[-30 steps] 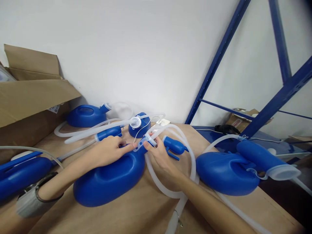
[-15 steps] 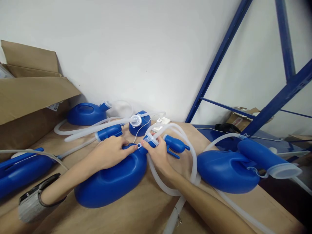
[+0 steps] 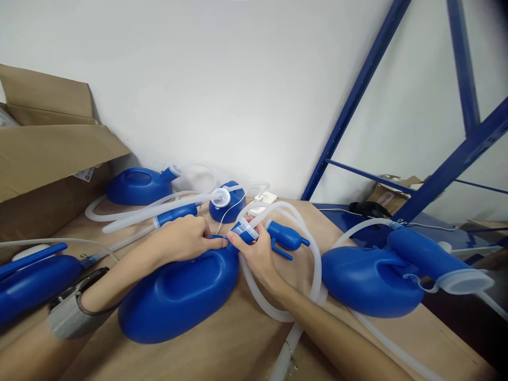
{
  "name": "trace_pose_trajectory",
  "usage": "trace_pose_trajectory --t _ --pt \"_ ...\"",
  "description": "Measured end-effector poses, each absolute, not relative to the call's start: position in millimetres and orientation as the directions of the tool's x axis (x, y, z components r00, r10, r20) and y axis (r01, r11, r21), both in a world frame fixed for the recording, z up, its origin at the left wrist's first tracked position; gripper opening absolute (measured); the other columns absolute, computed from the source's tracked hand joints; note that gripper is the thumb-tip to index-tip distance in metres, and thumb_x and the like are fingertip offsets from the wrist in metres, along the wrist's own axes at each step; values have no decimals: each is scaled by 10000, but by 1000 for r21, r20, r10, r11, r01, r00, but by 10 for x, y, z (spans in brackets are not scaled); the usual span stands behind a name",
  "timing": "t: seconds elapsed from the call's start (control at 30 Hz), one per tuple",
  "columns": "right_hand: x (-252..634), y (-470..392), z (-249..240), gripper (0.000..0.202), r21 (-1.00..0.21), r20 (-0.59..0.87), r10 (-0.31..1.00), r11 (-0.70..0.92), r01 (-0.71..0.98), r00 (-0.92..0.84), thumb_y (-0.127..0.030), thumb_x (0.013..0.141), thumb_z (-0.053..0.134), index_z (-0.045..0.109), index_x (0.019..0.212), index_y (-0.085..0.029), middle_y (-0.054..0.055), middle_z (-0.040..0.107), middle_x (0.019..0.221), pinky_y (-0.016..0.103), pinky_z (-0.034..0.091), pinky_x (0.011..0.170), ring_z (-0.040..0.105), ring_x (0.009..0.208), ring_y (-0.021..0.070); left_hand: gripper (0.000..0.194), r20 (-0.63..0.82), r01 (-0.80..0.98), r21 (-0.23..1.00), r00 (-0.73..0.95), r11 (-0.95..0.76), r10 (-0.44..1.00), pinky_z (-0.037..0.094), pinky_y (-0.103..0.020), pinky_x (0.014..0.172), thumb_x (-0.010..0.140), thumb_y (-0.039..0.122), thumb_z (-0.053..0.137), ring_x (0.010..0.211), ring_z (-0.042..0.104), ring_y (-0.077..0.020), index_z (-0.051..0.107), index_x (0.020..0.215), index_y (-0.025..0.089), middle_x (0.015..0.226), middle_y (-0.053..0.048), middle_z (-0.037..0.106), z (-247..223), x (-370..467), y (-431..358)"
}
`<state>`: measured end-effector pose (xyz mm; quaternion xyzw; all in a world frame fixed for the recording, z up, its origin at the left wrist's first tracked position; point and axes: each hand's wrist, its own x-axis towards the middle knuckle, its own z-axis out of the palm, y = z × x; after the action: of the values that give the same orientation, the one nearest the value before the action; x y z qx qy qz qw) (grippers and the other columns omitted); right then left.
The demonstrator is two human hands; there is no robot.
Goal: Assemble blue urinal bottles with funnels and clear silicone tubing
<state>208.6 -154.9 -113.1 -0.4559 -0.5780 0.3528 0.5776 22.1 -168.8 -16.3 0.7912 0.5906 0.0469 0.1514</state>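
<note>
A large blue plastic bottle point(image 3: 178, 301) lies on the tabletop, its neck pointing up and right. My right hand point(image 3: 256, 251) is wrapped round that neck, just below a clear cap with a translucent hose point(image 3: 316, 259) attached. My left hand point(image 3: 190, 241) is closed at the base of the neck, its thumb pressed on the bottle's top; the bottle hides part of its fingers. Behind my right hand lies a small blue bottle-shaped part point(image 3: 286, 235).
An open cardboard box point(image 3: 51, 153) stands at the left. More blue bottles lie at the back left point(image 3: 138, 186) and right point(image 3: 369, 283), with hoses between them. A white device point(image 3: 262, 203) sits near the wall. Blue rack beams point(image 3: 357, 95) rise at the right.
My left thumb has pressed down over the white tab that showed between my hands. The left wrist has shifted slightly right; my right hand keeps its hold on the neck.
</note>
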Motion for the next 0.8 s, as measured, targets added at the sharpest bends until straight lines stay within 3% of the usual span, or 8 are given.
trace_pose_trajectory --t 0.23,0.47,0.67,0.8 --pt "2100 -1557 -1168 735 -939 336 941 330 91 51 -449 658 887 565 1269 -200 71 712 1132 399 572 888 698 985 257 586 -147 904 353 310 -242 939 387 -325 590 895 664 469 558 600 -204 553 512 228 565 -47 667 -146 206 -1689" --pt "2069 -1525 -1158 534 -926 372 923 363 103 94 -445 711 837 611 1127 -199 39 729 982 394 571 842 701 894 245 544 -171 894 395 298 -211 939 394 -315 576 885 618 503 546 603 -195 553 515 223 551 -41 662 -128 222 -1694" --pt "2039 -1553 -1122 497 -929 368 922 359 89 124 -435 715 822 595 1100 -219 36 724 976 409 577 836 693 887 250 547 -163 888 414 287 -198 944 414 -307 566 893 627 501 537 619 -199 598 538 221 540 -41 670 -169 222 -1681" --pt "2017 -1564 -1120 456 -922 386 909 375 92 161 -430 702 818 598 1047 -229 36 720 969 416 575 848 687 891 252 527 -77 900 369 277 -231 958 404 -319 569 896 603 491 554 623 -210 629 560 221 565 -54 682 -236 222 -1648"
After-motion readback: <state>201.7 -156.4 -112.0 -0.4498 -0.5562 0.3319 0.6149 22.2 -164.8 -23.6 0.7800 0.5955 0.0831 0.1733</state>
